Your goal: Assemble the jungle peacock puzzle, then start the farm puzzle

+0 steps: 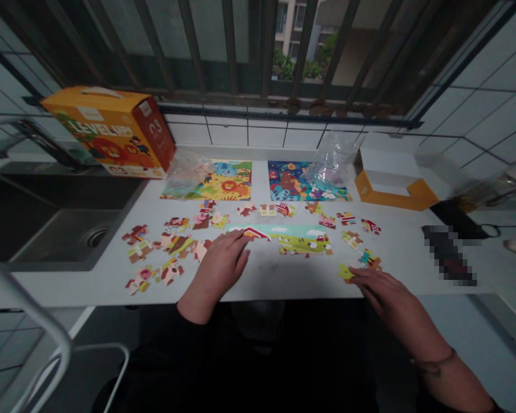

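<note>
A partly joined jigsaw strip (298, 244) lies mid-counter, with green hills, a sheep and a red tractor. My left hand (219, 264) rests over its left end, fingers stretched out and thumb apart. The fingertips touch beside a red barn-roof piece (258, 234), and the hand hides part of the strip. Near the front edge at right, my right hand (382, 287) has its fingertips closed on a yellow-green puzzle piece (344, 272). A loose piece with teal on it (370, 259) lies just beyond those fingers.
Several loose pieces (169, 272) spread at left, others behind the strip. Two picture boards (279, 192) lie at the back under clear plastic bags (333, 158). An orange box (112, 135) stands by the sink (69, 229); an open box part (395, 192) sits back right.
</note>
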A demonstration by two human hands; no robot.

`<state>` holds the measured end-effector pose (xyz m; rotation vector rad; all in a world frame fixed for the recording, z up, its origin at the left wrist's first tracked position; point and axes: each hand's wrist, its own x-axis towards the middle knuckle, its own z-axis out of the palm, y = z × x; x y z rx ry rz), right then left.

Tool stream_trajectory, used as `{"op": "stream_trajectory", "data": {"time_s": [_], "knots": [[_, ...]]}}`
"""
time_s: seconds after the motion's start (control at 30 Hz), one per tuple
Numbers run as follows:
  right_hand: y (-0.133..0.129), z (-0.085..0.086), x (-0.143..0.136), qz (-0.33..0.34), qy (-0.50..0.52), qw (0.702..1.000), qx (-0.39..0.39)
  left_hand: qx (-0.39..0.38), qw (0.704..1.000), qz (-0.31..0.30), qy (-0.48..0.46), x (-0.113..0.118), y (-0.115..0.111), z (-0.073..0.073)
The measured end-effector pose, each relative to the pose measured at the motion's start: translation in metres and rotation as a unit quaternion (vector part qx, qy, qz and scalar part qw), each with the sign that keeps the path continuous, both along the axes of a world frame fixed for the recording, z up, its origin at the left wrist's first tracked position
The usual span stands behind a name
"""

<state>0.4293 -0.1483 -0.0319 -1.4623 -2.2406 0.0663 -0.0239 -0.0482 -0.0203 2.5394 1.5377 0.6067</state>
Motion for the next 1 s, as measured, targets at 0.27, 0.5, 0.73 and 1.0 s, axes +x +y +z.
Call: {"op": "stream_trajectory", "data": {"time_s": [0.27, 0.5, 0.73, 1.0], "knots": [[0.005, -0.023, 0.051, -0.139, -0.04, 0.989, 0.039, 0.021, 0.997, -0.061, -0.034, -0.002, -0.026, 0.004], [0.019, -0.015, 0.016, -0.204, -0.028, 0.974, 0.098, 0.028, 0.998, -0.05, -0.041, -0.015, -0.044, 0.008], [0.043, -0.017, -0.025, -0.158, 0.036, 0.971, 0.174, 0.047, 0.961, 0.271, 0.01, -0.061, -0.01, 0.027], [0.044, -0.022, -0.025, -0.188, 0.049, 0.966, 0.169, -0.07, 0.9, 0.415, 0.116, -0.096, 0.046, 0.043]]}}
